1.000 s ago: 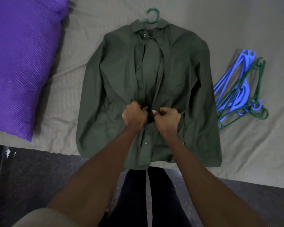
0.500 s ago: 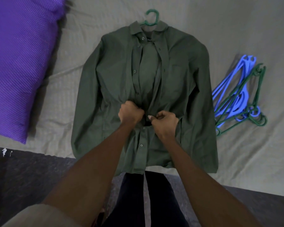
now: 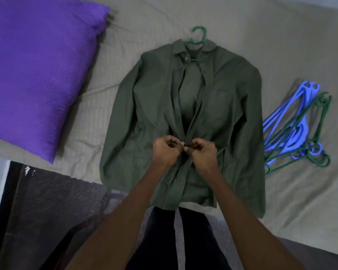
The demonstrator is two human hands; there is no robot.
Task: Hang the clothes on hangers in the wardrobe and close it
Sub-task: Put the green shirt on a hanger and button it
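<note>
One dark green shirt [image 3: 154,117] is lying flat on the bed sheet [image 3: 281,45], one green hanger [image 3: 197,35] poking from its collar. The left hand [image 3: 167,151] and right hand [image 3: 202,152], fingers curled, are pinching the shirt's front edges together mid-chest.

Green shirt [image 3: 156,117] flat on bed, front partly unbuttoned, collar at 12 o'clock over green hanger [image 3: 197,36]; spare hangers [image 3: 299,129] at 3 o'clock.
</note>
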